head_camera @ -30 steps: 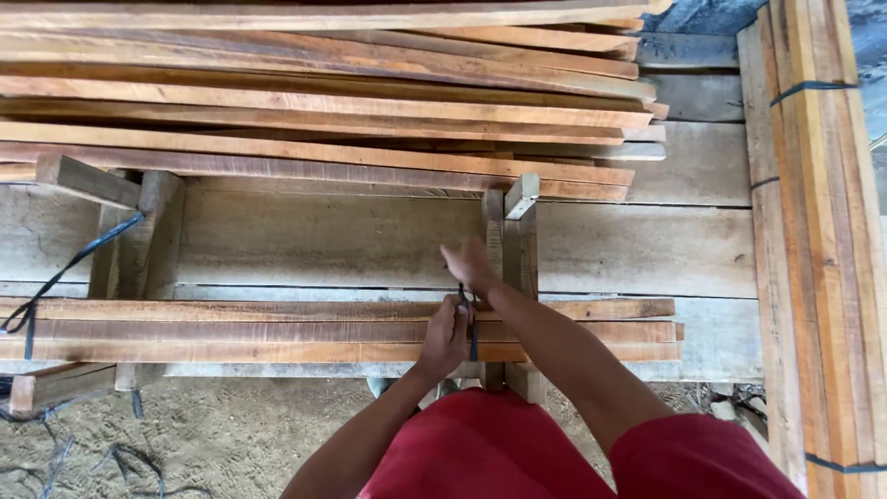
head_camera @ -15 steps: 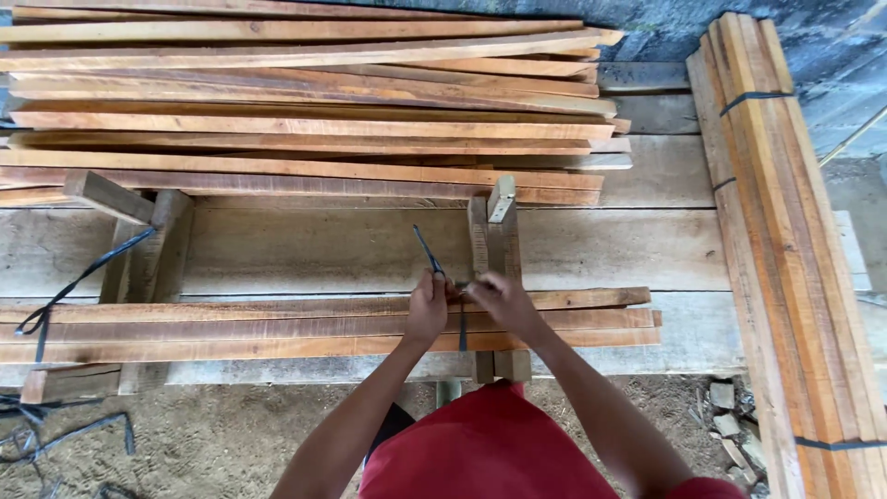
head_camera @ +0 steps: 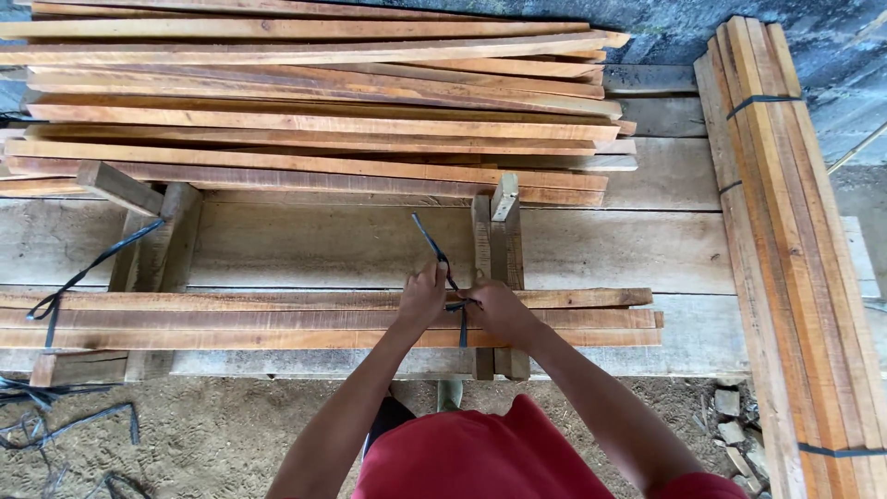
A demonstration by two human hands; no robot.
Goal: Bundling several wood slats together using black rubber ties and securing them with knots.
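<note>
Fingers first. I see the left hand [head_camera: 422,298] curled shut around the dark strap [head_camera: 434,245], whose free end sticks up and away from the knuckles toward the far side of the bench. The right hand [head_camera: 497,312] is also closed, fingers pinched on the same strap where it crosses the top of the bundle of slats [head_camera: 231,320]. The two hands sit just beside each other, nearly touching, directly over the bundle.

The strap drops down the near face of the bundle between the hands. The bundle is a few long reddish slats lying side by side, resting across two wooden cradles: one cradle [head_camera: 494,240] right beside the right hand, the other cradle [head_camera: 148,240] well apart on the left. A second dark strap [head_camera: 74,282] hangs loose at the left cradle.

All of this lies on a workbench [head_camera: 351,245] of broad grey planks. Beyond it, a loose stack of slats [head_camera: 314,102]. On the right, a tied bundle [head_camera: 785,231] runs front to back, banded with dark straps. Sandy ground [head_camera: 231,425] below, with strap offcuts [head_camera: 55,416].
</note>
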